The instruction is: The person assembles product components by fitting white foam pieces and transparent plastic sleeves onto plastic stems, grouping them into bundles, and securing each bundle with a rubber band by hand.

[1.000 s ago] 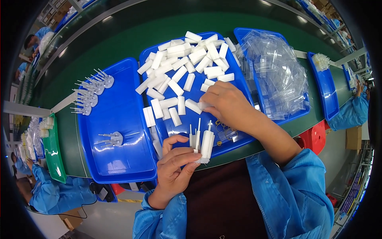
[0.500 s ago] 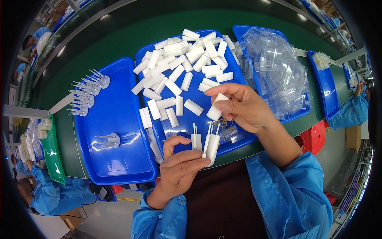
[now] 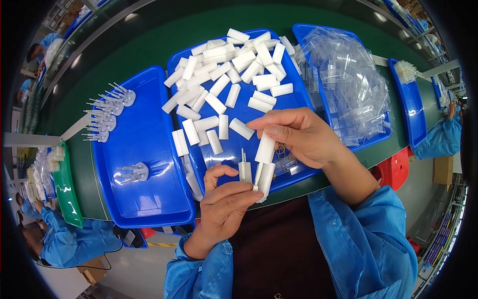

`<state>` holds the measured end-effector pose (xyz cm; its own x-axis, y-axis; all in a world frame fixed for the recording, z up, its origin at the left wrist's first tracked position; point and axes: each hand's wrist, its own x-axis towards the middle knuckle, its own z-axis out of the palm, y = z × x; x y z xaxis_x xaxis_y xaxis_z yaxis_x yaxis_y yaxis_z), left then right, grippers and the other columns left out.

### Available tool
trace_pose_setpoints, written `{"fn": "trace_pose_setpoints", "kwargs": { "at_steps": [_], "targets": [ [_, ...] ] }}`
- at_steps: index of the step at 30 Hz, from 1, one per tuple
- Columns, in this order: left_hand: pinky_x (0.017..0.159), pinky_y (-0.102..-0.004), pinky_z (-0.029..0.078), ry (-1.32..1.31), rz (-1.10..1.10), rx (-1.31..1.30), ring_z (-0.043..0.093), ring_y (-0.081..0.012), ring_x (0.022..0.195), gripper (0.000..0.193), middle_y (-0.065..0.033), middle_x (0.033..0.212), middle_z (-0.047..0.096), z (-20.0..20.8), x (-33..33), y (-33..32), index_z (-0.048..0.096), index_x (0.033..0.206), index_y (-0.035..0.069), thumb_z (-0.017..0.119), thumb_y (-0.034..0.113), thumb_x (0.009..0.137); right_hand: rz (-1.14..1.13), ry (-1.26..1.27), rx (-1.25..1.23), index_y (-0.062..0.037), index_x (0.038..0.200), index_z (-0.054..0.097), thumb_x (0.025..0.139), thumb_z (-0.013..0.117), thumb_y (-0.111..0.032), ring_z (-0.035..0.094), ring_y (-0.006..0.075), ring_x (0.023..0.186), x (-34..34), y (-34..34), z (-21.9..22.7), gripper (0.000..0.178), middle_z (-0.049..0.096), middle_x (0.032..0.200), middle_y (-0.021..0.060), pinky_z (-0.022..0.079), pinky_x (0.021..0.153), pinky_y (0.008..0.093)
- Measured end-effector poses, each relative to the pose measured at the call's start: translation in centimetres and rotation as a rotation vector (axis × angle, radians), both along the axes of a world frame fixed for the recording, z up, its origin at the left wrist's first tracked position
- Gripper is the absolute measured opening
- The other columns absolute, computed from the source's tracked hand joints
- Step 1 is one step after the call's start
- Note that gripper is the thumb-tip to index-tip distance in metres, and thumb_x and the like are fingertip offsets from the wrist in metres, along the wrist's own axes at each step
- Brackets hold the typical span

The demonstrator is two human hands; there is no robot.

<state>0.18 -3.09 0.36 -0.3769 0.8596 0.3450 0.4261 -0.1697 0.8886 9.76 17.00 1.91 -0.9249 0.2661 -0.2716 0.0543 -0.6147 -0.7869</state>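
Have brought white block (image 3: pixel 265 150) down to pronged stand (image 3: pixel 255 188) since earlier frame. Working at blue tray (image 3: pixel 244 111), near edge. Gripping stand low in left hand (image 3: pixel 225 207); pinching block in right hand (image 3: pixel 302 139), seemingly end to end with another. Probably fitting block over prongs (image 3: pixel 243 156); likely calls for aligning, sliding down.

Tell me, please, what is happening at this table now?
A person's left hand holds an assembly of thin rods and white blocks. The right hand holds another white block at its top; whether they touch is unclear. Loose white blocks lie in the middle blue tray. Pieces with thin rods are in the left blue tray, and clear plastic parts are heaped on the right.
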Motion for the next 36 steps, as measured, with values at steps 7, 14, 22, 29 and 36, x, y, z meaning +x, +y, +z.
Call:
{"fn": "trace_pose_setpoints", "kwargs": {
  "at_steps": [7,14,22,29,36],
  "targets": [
    [0.092,-0.0399,0.029,0.06,-0.013,0.003,0.047,-0.0224,0.096,0.018,0.0011,0.089,0.065,-0.2,0.1,-0.2,0.072,0.092,0.017,0.069,0.013,0.075,0.058,0.016,0.403,0.0021,0.099,0.065,0.083,0.063,-0.004,0.062,0.0099,0.079,0.1,0.5,1.8,0.017,0.065,0.088,0.0094,0.049,0.071,0.02],
    [0.094,-0.0394,0.027,0.054,-0.023,0.026,0.047,-0.0222,0.097,0.016,0.0021,0.088,0.065,0.1,0.0,-0.2,0.072,0.091,0.017,0.068,0.012,0.076,0.145,0.081,0.318,0.0029,0.087,0.066,0.076,0.069,0.0,0.064,0.0124,0.079,0.4,1.0,1.8,0.012,0.066,0.085,0.0097,0.051,0.071,0.0221],
    [0.09,-0.0405,0.035,-0.052,0.018,0.083,0.047,-0.0273,0.102,0.024,-0.0087,0.101,0.059,-0.6,0.1,0.4,0.06,0.096,0.008,0.072,0.011,0.075,0.202,0.064,0.372,0.0022,0.083,0.067,0.073,0.072,0.002,0.064,0.0146,0.078,0.3,0.1,1.4,0.011,0.065,0.083,0.0111,0.051,0.07,0.0243],
    [0.091,-0.0394,0.036,-0.117,0.061,0.052,0.045,-0.0296,0.107,0.031,-0.0109,0.111,0.053,-0.7,-0.7,0.0,0.055,0.096,0.007,0.074,0.014,0.073,0.16,0.075,0.438,0.0018,0.083,0.068,0.07,0.073,0.004,0.064,0.0168,0.076,0.6,-1.0,1.4,0.014,0.066,0.084,0.0122,0.051,0.067,0.0256],
    [0.1,-0.0475,0.027,-0.201,-0.002,0.073,0.037,-0.0369,0.122,0.021,-0.0121,0.115,0.055,-0.8,-0.6,0.1,0.055,0.093,0.011,0.069,0.018,0.079,0.124,0.147,0.56,0.0028,0.086,0.068,0.074,0.07,0.003,0.063,0.0158,0.083,0.2,-1.1,1.5,0.012,0.065,0.085,0.0119,0.05,0.072,0.0243]
  ]
}}
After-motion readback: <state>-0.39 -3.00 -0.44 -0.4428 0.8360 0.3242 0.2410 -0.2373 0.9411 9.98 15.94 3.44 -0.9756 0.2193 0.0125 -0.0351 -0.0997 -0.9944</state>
